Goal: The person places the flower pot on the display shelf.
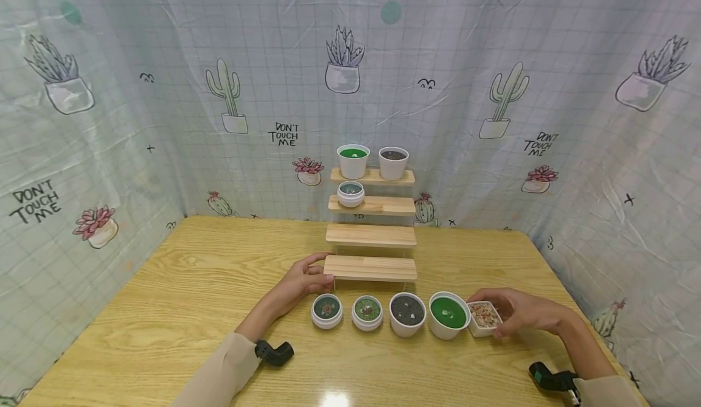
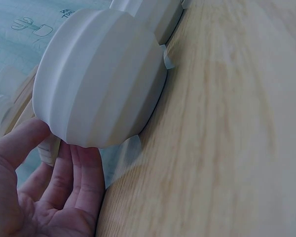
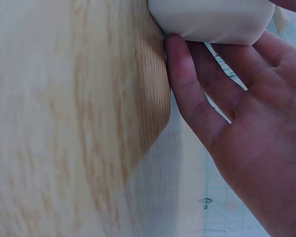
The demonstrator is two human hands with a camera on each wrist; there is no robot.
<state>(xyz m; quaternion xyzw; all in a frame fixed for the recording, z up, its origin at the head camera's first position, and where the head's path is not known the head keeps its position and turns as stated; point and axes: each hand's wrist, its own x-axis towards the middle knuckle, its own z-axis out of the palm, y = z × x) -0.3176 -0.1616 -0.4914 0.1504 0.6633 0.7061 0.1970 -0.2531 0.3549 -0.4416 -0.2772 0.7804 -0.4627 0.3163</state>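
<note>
A tiered wooden display stand rises in the middle of the table. At the left end of its lowest step, my left hand has its thumb in front and its fingers behind, gripping the edge. A ribbed white pot looms before that hand in the left wrist view. My right hand holds a small square white pot filled with pebbles, thumb at the front and fingers behind. This pot sits on the table beside a round white pot with a green top. From the right wrist, the fingers touch its lower side.
Left of the green-topped pot stand a dark-filled pot and two small round pots in a row. Higher on the stand are a green-topped pot, a dark-filled pot and a small round pot. A printed curtain surrounds the table.
</note>
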